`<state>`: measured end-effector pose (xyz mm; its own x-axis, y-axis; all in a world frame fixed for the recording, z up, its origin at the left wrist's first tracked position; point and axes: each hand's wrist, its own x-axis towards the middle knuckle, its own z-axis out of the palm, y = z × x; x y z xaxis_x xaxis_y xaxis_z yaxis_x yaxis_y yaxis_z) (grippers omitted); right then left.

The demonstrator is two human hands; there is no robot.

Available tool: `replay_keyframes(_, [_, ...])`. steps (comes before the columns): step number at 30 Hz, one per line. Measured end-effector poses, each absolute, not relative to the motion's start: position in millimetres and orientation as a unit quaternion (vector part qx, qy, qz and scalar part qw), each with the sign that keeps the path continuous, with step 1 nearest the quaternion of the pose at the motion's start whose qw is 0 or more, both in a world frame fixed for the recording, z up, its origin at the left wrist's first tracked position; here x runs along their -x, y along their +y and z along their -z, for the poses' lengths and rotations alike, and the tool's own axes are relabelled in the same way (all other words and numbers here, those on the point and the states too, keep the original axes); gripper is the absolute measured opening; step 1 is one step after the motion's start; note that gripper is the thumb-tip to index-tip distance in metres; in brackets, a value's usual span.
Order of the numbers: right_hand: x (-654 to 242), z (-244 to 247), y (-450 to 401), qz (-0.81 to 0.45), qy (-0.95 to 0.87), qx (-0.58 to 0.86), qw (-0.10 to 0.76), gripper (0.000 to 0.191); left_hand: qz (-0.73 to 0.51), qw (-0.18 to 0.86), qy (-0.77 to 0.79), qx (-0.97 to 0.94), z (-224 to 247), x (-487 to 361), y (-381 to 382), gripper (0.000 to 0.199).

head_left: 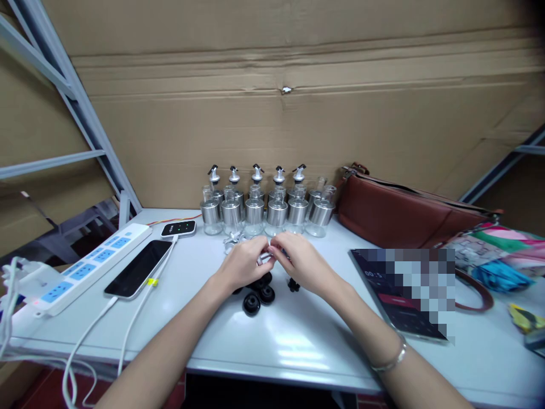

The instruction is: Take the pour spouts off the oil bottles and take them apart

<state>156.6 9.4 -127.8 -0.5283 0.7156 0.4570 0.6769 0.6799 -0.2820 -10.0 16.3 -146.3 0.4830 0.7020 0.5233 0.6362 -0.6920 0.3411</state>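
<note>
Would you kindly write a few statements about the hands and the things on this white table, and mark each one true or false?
1. Both hands meet over one small silver metal part. True: the left hand and the right hand pinch it together.
2. The round black rubber stoppers lie behind the bottles. False: they lie under the hands, nearer the person.
3. The glass bottles with steel sleeves stand in rows by the cardboard wall. True.
4. The black smartphone lies right of the hands. False: it lies left, beside the white power strip.
5. The brown leather bag lies right of the bottles. True.
</note>
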Motion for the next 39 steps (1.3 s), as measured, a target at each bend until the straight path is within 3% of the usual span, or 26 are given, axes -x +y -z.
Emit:
replay_keyframes(13, [-154.5,129.6,10.4,-0.007,-0.876,0.41,0.253,0.022,-0.345,0.009,0.429,-0.835,146.3,9.8,16.3,0.006])
replay_keyframes(16, [-155.6,129.7,12.1,0.005,-0.873,0.382,0.303,0.021,-0.381,0.112,0.426,-0.813,141.2,9.6,13.7,0.015])
replay_keyframes(19, [-157.7,128.1,13.2,0.02,-0.865,0.36,0.348,0.022,-0.415,0.279,0.402,-0.767,137.0,8.5,13.5,0.024])
replay_keyframes(24, [-159.6,124.8,11.8,0.013,-0.863,0.354,0.36,0.024,-0.464,0.484,0.342,-0.658,134.8,5.7,18.3,0.031])
replay_keyframes(32, [-158.2,123.0,8.5,0.015,-0.869,0.363,0.337,0.028,-0.442,0.586,0.316,-0.601,134.0,7.1,17.9,0.036])
replay_keyframes(39, [-157.9,127.0,11.6,-0.008,-0.855,0.386,0.348,0.034,-0.445,0.563,0.319,-0.62,134.4,5.0,17.1,0.042])
